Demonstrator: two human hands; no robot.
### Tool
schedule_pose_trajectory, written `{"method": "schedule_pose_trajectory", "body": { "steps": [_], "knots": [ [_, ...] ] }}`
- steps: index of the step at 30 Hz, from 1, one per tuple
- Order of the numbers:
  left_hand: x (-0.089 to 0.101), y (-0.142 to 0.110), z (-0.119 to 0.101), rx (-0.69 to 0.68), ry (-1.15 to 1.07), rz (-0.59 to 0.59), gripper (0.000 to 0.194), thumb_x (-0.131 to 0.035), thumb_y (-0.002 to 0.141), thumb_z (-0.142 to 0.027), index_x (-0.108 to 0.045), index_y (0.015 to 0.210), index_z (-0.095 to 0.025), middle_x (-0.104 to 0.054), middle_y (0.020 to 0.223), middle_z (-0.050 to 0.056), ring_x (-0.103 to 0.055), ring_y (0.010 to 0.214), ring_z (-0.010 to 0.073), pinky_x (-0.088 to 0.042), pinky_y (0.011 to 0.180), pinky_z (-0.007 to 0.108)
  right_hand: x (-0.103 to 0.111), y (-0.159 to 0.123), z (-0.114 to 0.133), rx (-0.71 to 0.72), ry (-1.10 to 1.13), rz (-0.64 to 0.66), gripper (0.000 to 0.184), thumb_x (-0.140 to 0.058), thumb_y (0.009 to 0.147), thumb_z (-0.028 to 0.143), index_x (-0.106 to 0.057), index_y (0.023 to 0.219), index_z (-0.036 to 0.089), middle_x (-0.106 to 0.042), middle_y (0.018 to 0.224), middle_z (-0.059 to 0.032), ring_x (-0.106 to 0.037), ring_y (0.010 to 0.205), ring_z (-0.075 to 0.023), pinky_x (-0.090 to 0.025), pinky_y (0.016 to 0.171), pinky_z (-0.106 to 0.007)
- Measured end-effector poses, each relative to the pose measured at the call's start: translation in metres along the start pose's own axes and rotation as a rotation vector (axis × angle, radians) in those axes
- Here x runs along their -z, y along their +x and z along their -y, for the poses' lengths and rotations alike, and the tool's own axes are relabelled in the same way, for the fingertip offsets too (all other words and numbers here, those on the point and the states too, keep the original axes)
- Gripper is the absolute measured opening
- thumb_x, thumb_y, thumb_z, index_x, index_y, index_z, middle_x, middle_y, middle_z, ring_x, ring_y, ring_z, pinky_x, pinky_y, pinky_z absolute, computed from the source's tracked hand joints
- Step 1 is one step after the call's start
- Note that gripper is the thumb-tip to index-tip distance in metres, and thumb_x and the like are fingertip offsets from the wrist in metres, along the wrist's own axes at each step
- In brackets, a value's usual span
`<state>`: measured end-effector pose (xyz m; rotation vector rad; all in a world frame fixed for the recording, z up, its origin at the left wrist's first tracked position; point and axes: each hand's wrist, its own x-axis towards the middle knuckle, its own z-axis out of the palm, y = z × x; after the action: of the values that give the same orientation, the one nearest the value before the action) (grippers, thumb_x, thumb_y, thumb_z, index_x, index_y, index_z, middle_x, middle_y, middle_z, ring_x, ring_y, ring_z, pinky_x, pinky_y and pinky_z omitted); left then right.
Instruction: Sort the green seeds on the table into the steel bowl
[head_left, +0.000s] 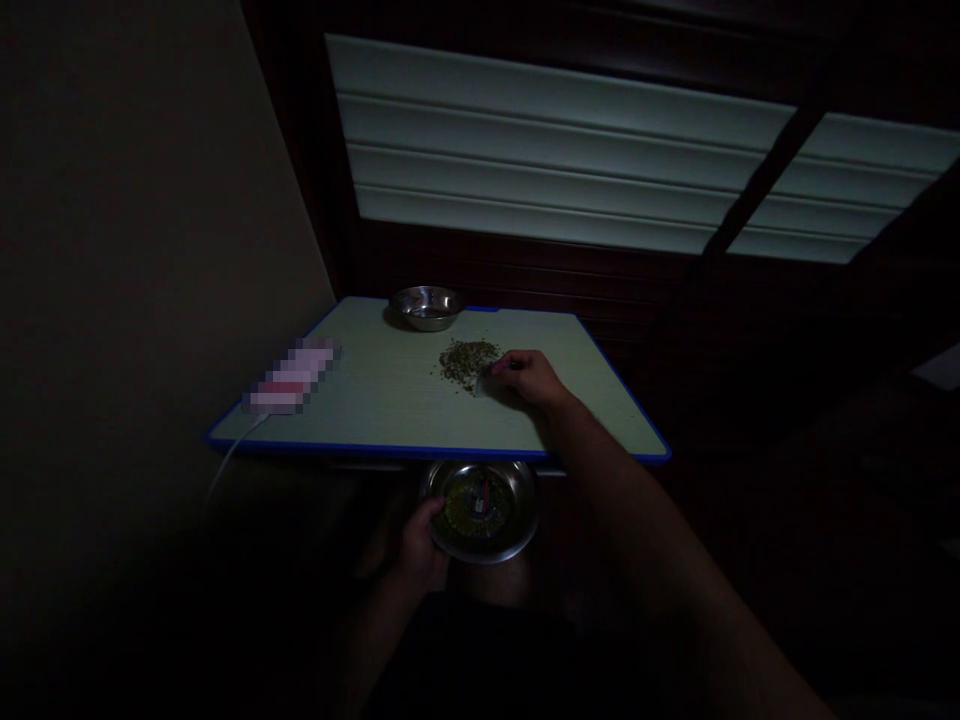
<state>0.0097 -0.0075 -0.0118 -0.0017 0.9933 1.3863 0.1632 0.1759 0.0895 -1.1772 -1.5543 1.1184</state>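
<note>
On the pale table, small greenish-brown grains, perhaps beans (466,362), lie in a loose spread. My right hand (534,378) is closed at the right edge of this spread. It pinches a small tool (481,383) with a pale flat end and a purplish handle, whose exact kind is too dark to tell. Below the table's front edge, my left hand (424,540) grips the left rim of a metal bowl (517,535), thumb over the edge. Greenish grains (457,510) lie in that bowl, with a reddish and pale shape, perhaps a reflection, at its middle.
The folding-style table (390,410) has a blue edge. A second metal bowl (427,308) stands at its back left. A blurred pink object (292,378) with a white cable (229,455) lies at the left. Behind rises dark woodwork with pale slatted panels (540,150).
</note>
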Motion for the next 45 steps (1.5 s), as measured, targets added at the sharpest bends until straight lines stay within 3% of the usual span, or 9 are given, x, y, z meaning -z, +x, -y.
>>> {"method": "schedule_pose_trajectory", "body": {
  "steps": [22, 27, 37, 45],
  "knots": [
    [-0.003, -0.004, -0.002, 0.010, -0.015, -0.006, 0.012, -0.061, 0.066, -0.017, -0.073, 0.068, -0.016, -0.076, 0.068, 0.010, -0.072, 0.097, 0.0333, -0.057, 0.089, 0.043, 0.000, -0.002, 0.004, 0.017, -0.021, 0.037, 0.019, -0.070, 0.048, 0.025, -0.067, 0.064, 0.015, -0.063, 0.061, 0.0000, -0.050, 0.057, -0.0110, -0.039, 0.056, -0.025],
    [0.000, -0.002, -0.001, 0.019, -0.009, 0.024, 0.013, -0.063, 0.065, -0.020, -0.073, 0.072, -0.016, -0.078, 0.076, 0.011, -0.071, 0.100, 0.0350, -0.057, 0.090, 0.045, -0.001, -0.001, 0.001, 0.006, -0.014, 0.021, 0.018, -0.070, 0.050, 0.026, -0.066, 0.064, 0.016, -0.063, 0.061, -0.0009, -0.049, 0.056, -0.0116, -0.038, 0.053, -0.025],
    [0.010, 0.009, 0.003, -0.058, 0.024, 0.078, 0.013, -0.068, 0.061, -0.023, -0.073, 0.070, -0.016, -0.076, 0.070, 0.009, -0.072, 0.094, 0.0343, -0.057, 0.088, 0.044, 0.000, -0.001, 0.000, 0.033, -0.021, 0.004, 0.024, -0.075, 0.051, 0.031, -0.068, 0.069, 0.016, -0.065, 0.065, -0.0015, -0.052, 0.058, -0.0124, -0.040, 0.057, -0.026],
    [0.006, 0.005, 0.002, -0.016, 0.013, 0.043, 0.012, -0.066, 0.063, -0.021, -0.073, 0.070, -0.016, -0.076, 0.068, 0.009, -0.072, 0.095, 0.0343, -0.057, 0.087, 0.044, 0.001, 0.000, -0.001, 0.032, -0.021, 0.041, 0.025, -0.076, 0.049, 0.031, -0.069, 0.068, 0.016, -0.065, 0.064, -0.0012, -0.050, 0.058, -0.0114, -0.039, 0.056, -0.025]
  ]
}}
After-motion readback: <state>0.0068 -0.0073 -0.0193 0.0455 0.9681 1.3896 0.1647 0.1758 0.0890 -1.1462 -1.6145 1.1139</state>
